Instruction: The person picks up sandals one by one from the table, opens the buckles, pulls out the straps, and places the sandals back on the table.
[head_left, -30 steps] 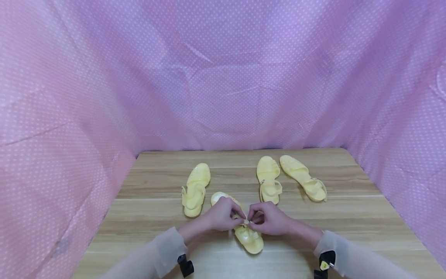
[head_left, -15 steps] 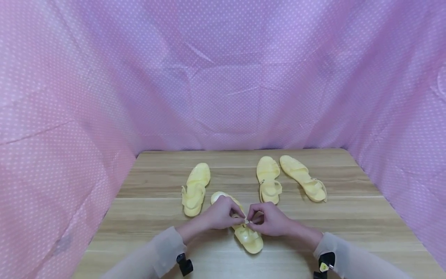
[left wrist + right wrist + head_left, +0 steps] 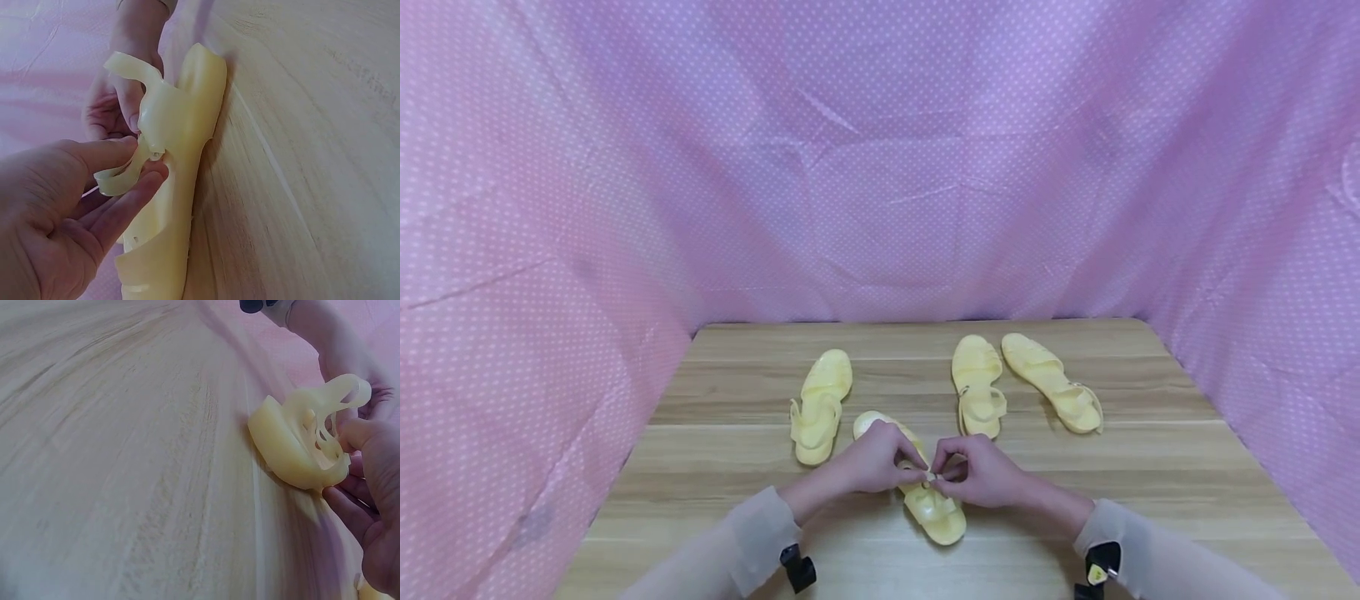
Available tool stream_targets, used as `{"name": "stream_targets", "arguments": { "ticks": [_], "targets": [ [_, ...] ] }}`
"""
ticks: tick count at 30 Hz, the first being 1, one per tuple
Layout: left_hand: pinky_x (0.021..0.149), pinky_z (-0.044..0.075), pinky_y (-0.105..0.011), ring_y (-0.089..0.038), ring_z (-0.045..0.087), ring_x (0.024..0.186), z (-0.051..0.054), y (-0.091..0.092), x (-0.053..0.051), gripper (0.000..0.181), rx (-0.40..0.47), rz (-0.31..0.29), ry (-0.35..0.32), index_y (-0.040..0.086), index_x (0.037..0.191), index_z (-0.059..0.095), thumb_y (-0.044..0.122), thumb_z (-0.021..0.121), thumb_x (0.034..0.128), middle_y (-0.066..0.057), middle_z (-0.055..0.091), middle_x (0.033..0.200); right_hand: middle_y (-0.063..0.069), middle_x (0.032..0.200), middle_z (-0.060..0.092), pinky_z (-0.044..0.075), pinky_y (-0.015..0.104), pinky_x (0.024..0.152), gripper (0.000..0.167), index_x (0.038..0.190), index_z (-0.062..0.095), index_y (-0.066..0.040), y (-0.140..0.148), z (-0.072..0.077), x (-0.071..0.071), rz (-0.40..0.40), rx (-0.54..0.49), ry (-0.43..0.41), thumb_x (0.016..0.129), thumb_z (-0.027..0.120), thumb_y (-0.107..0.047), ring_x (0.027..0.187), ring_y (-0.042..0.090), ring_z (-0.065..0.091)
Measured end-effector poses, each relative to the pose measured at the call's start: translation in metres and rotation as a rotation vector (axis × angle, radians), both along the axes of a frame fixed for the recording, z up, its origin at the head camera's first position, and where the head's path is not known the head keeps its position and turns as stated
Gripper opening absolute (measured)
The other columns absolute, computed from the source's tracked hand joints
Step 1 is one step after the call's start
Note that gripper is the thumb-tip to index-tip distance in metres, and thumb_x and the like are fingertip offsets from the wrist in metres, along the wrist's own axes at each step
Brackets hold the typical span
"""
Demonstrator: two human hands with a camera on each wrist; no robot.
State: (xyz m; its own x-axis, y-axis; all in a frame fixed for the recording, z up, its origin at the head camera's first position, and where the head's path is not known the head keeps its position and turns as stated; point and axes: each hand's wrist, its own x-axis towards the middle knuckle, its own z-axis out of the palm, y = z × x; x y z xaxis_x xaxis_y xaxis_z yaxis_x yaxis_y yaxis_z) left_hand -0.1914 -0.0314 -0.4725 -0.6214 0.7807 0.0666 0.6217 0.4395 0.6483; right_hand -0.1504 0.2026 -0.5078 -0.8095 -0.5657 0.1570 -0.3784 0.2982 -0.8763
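Note:
A pale yellow sandal [image 3: 942, 523] lies at a slant on the wooden table, its middle partly hidden by both hands. From the left, my left hand [image 3: 880, 460] pinches the sandal's strap [image 3: 119, 181] between thumb and fingers; the looped strap end and a small buckle [image 3: 156, 153] show in the left wrist view. My right hand [image 3: 983, 473] meets it from the other side, thumb and fingertips pinching the strap by the buckle. In the right wrist view, the sandal's heel end [image 3: 284, 450] rests on the table, and a curved strap [image 3: 356, 387] stands up above it.
Another yellow sandal [image 3: 824, 400] lies to the left. Two more lie at the back right: one nearly straight [image 3: 976, 358], one slanted [image 3: 1033, 362]. Pink dotted cloth [image 3: 880, 208] hangs behind and beside the wooden table [image 3: 737, 450].
Both hands stay at the strap with only slight finger shifts; the left hand has moved up very slightly. The sandals keep their places.

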Motion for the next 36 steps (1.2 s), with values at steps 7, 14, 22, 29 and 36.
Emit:
{"name": "stream_targets", "arguments": {
  "ticks": [7,14,22,29,36],
  "targets": [
    [0.053,0.038,-0.012,0.008,0.045,0.053,-0.0018,-0.0038,0.0009,0.005,0.015,0.015,-0.061,0.012,0.094,0.086,0.016,0.084,0.0915,0.010,0.074,0.071,0.013,0.102,0.076,0.066,0.028,0.082,0.012,0.093,0.069,-0.006,0.0006,-0.0007,0.0005,0.021,-0.010,-0.013,0.091,0.080,-0.001,0.099,0.022,0.079],
    [0.057,0.043,-0.011,0.008,0.045,0.055,0.0015,0.0003,0.0036,0.014,-0.025,0.015,-0.010,0.012,0.104,0.086,0.018,0.084,0.0918,0.005,0.082,0.087,0.014,0.104,0.077,0.066,0.028,0.082,0.011,0.094,0.070,-0.005,0.0012,0.0006,-0.0002,0.020,-0.010,-0.012,0.091,0.079,-0.001,0.099,0.023,0.080],
    [0.056,0.040,-0.011,0.007,0.045,0.055,0.0017,0.0001,0.0036,0.007,-0.018,0.032,-0.027,0.012,0.097,0.087,0.016,0.084,0.0919,0.008,0.078,0.078,0.011,0.102,0.077,0.066,0.029,0.082,0.011,0.094,0.070,-0.007,0.0068,-0.0024,-0.0014,0.030,-0.008,0.010,0.092,0.078,-0.001,0.099,0.017,0.079],
    [0.057,0.043,-0.011,0.009,0.046,0.056,0.0041,0.0000,0.0031,0.010,-0.017,0.051,-0.008,0.012,0.100,0.086,0.019,0.083,0.0933,0.008,0.081,0.083,0.011,0.103,0.077,0.066,0.029,0.081,0.012,0.094,0.069,-0.008,0.0066,-0.0043,-0.0021,0.026,-0.011,0.009,0.091,0.078,0.001,0.098,0.017,0.079],
    [0.057,0.047,-0.013,0.006,0.052,0.059,0.0078,-0.0004,0.0003,0.010,0.069,0.112,-0.016,0.010,0.099,0.085,0.016,0.083,0.0920,0.003,0.080,0.084,0.011,0.103,0.076,0.066,0.030,0.084,0.010,0.098,0.070,-0.005,0.0068,-0.0045,-0.0017,0.020,-0.022,-0.014,0.093,0.077,-0.002,0.097,0.014,0.077]
  ]
}}
